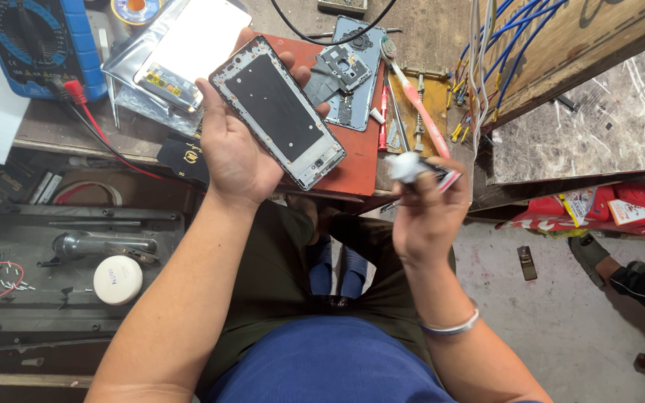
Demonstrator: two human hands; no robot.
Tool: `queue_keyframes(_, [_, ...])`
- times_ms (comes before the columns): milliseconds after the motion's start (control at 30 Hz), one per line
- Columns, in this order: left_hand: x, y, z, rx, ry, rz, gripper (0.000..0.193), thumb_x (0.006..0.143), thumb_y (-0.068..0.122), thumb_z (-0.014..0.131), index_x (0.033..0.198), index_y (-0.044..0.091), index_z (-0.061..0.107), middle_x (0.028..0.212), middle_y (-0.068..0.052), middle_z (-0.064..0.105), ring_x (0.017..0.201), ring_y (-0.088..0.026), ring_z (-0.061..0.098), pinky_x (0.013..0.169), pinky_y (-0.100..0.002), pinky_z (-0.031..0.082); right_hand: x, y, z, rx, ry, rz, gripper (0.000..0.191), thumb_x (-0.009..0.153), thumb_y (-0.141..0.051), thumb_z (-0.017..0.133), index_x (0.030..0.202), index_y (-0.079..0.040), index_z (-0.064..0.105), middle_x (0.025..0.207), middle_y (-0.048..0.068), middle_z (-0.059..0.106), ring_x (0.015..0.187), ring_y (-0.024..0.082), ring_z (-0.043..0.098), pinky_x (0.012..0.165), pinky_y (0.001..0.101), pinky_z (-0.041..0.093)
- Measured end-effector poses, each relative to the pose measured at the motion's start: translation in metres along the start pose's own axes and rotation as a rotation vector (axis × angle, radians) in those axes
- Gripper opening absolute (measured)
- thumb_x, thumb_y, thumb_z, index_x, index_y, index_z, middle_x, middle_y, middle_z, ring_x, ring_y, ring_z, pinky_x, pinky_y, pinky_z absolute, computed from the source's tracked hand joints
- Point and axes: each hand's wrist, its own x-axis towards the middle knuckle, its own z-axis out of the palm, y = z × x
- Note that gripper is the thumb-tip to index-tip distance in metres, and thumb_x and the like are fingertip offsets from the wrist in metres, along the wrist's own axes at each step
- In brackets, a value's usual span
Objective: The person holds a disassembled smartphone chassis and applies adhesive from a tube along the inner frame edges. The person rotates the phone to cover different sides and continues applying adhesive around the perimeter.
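Head view, one cam, looking down at seated person's lap and worktop [54, 130] edge.

L hand [237, 153]: palm up, fingers curled round edges of a phone frame [278, 110], dark centre panel, pale metal rim, held flat and slanted, above the front edge of a red mat [356, 160]. Grip firm; thumb on near-left edge, fingertips showing past far-right edge.

R hand [427, 213]: fingers closed on a small white wad [404, 166], cloth or tissue, plus a thin red-and-white item under it, kind unclear. Held just in front of worktop edge, near the frame but apart from it. Silver bangle [451, 326] on R wrist.

On worktop: blue multimeter [35, 41] far left w/ red probe lead [95, 123]; silvery bag [143, 71] w/ white phone screen panel [192, 48] lying on it; grey phone back housing [352, 75] on mat behind the frame; pink-handled toothbrush [416, 104] lying aslant at mat's right; blue and white wires [498, 52] hanging at right.

Below left: open drawer [69, 261] w/ round white lid [117, 280]. Floor at right, another person's foot [614, 269] at edge.
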Motion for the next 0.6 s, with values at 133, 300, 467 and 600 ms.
queue_keyframes(133, [0.001, -0.001, -0.001, -0.045, 0.027, -0.032, 0.07, 0.109, 0.064, 0.02, 0.162, 0.02, 0.035, 0.14, -0.013, 0.058, 0.135, -0.028, 0.057, 0.109, -0.06, 0.055, 0.013, -0.022, -0.004, 0.343, 0.147, 0.244, 0.022, 0.107, -0.018, 0.071, 0.124, -0.006, 0.062, 0.105, 0.004, 0.067, 0.087, 0.016, 0.064, 0.075, 0.0293, 0.051])
queue_keyframes(300, [0.003, -0.001, -0.004, -0.017, 0.011, -0.06, 0.073, 0.109, 0.065, 0.019, 0.152, 0.012, 0.045, 0.142, -0.014, 0.058, 0.139, -0.029, 0.057, 0.112, -0.06, 0.054, 0.013, -0.032, 0.014, 0.005, 0.103, 0.241, 0.024, 0.102, -0.014, 0.07, 0.124, -0.011, 0.062, 0.109, 0.005, 0.069, 0.09, 0.017, 0.068, 0.076, 0.0307, 0.055])
queue_keyframes(467, [0.004, 0.001, -0.011, -0.019, 0.023, -0.079, 0.083, 0.106, 0.07, 0.021, 0.149, 0.004, 0.048, 0.146, -0.015, 0.057, 0.141, -0.03, 0.055, 0.116, -0.061, 0.054, 0.009, -0.028, 0.035, -0.467, -0.099, 0.027, 0.021, 0.102, 0.001, 0.073, 0.122, -0.001, 0.067, 0.115, 0.009, 0.071, 0.103, 0.016, 0.071, 0.089, 0.0331, 0.06])
queue_keyframes(600, [0.004, -0.001, -0.014, -0.078, 0.011, -0.063, 0.085, 0.103, 0.074, 0.022, 0.154, 0.01, 0.045, 0.146, -0.014, 0.056, 0.14, -0.03, 0.056, 0.114, -0.061, 0.053, 0.003, -0.025, 0.047, -0.74, -0.332, -0.129, 0.023, 0.098, 0.007, 0.075, 0.119, 0.003, 0.067, 0.109, 0.01, 0.071, 0.094, 0.014, 0.066, 0.083, 0.0266, 0.054])
